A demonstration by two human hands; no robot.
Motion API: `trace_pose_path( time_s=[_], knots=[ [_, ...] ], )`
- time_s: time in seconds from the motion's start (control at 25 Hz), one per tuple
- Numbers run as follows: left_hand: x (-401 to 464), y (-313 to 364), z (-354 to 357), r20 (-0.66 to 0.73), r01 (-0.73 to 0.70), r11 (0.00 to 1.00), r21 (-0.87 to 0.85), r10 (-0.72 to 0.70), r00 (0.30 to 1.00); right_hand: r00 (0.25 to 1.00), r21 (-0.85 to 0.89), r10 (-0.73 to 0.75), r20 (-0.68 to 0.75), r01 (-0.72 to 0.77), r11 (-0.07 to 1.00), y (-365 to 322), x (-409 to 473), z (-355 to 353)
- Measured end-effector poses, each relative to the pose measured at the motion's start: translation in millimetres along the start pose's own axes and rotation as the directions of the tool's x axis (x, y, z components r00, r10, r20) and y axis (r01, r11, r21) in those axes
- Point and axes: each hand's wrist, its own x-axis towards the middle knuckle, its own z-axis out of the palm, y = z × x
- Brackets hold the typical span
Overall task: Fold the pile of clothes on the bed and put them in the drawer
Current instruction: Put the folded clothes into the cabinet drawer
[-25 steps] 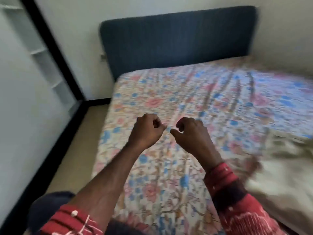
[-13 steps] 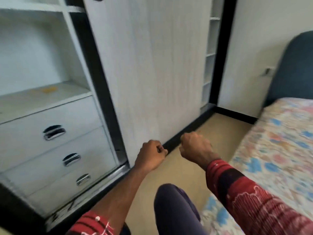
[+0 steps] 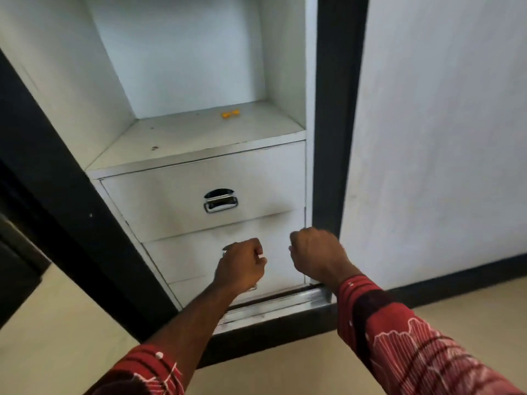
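A white wardrobe unit faces me with three closed drawers stacked under an open shelf. The top drawer (image 3: 176,201) has a chrome handle (image 3: 220,201). My left hand (image 3: 241,265) is a closed fist in front of the middle drawer (image 3: 182,255), covering most of its handle; it holds nothing that I can see. My right hand (image 3: 316,252) is also a fist, held apart at the drawer's right edge, empty. The bottom drawer (image 3: 285,283) shows behind my left wrist. No clothes and no bed are in view.
The shelf (image 3: 185,135) above the drawers carries a small orange object (image 3: 230,113). A black frame post (image 3: 336,109) and a white sliding door (image 3: 442,138) stand to the right. A metal floor track (image 3: 273,307) runs below. Beige floor lies around me.
My view has swung left from the bed to the wardrobe, and now faces the drawers up close. Both fists stay curled and empty, now held in front of the middle drawer.
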Motion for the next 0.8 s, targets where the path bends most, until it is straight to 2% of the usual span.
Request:
trace_pose_path(
  time_s=[0.08,0.16,0.28,0.36,0.52,0.68,0.8],
  knots=[
    [23,-27,-1,-0.048,0.021,0.999,0.033,-0.020,0.999,0.991,0.039,-0.130,-0.011,0.130,0.991,-16,42,21],
    [33,-46,-7,-0.070,0.030,0.996,0.087,-0.024,0.997,0.970,0.068,-0.241,0.045,0.237,0.969,-35,70,37],
    [42,-51,-26,-0.015,-0.040,0.966,0.255,0.046,0.999,0.938,0.139,-0.328,0.108,0.312,0.940,-54,92,41],
    [54,-50,-48,0.051,-0.064,0.934,0.352,0.049,0.997,0.933,0.180,-0.334,0.132,0.309,0.934,-67,109,29],
    [63,-53,-78,0.182,-0.071,0.870,0.488,-0.022,0.983,0.931,0.129,-0.330,0.155,0.312,0.941,-84,129,5],
    [65,-63,-81,0.262,-0.085,0.845,0.528,-0.067,0.963,0.930,0.038,-0.310,0.198,0.308,0.950,-89,134,3],
    [65,-66,-74,0.272,-0.097,0.829,0.550,-0.067,0.960,0.923,-0.026,-0.297,0.244,0.312,0.950,-97,133,13]
  ],
)
